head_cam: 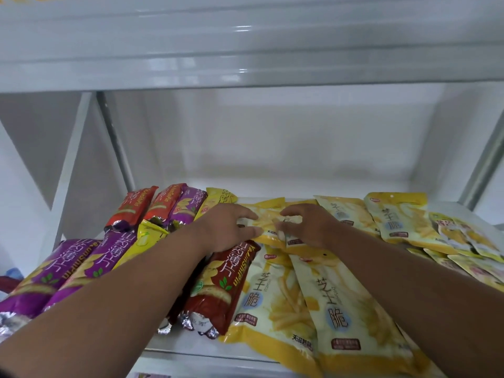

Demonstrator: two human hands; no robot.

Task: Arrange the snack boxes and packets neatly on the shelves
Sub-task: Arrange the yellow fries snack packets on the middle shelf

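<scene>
Head view: both forearms reach forward over the white shelf [196,345], and the left hand [226,227] and right hand [305,227] meet on one yellow packet [268,223] lying flat in the back row, between the tube packs [174,205] on the left and more yellow packets [398,219] on the right. The packet sits directly under both hands, equally near to each, its long axis apparently running front to back like its neighbours. Each grip is a loose curl, fingertips pressing or pinching the packet's top face near its middle; which of the two is not clear.
</scene>
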